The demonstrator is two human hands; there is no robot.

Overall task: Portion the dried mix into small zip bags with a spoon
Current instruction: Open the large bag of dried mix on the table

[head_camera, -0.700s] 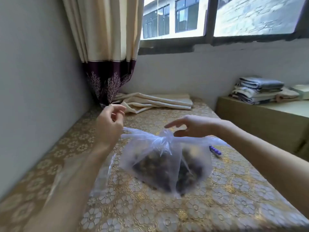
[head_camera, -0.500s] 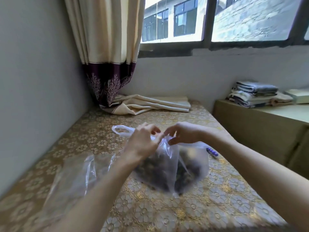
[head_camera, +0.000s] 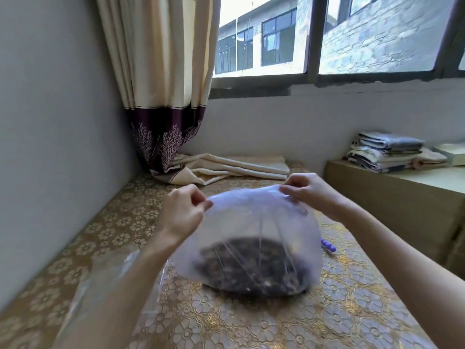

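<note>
Hands, left [head_camera: 182, 212] and right [head_camera: 310, 191], pinch plastic bag [head_camera: 251, 222] mouth stretched sideways, dried mix [head_camera: 251, 268] below.

The big bag [head_camera: 251, 222] is sitting mid-tabletop [head_camera: 339, 323], the dried mix [head_camera: 251, 268] lying in its bottom. The left hand [head_camera: 181, 212] is pinching its left rim, the right hand [head_camera: 309, 192] its right. Flat bags [head_camera: 108, 285] are lying to its left, a beaded piece [head_camera: 402, 245] just right, folded cloth [head_camera: 234, 167] behind.

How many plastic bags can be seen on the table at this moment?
2. The big bag of dried mix sits mid-table, its mouth held by both hands. A clear empty bag lies flat at the left, under the left forearm; it may be several stacked.
</note>
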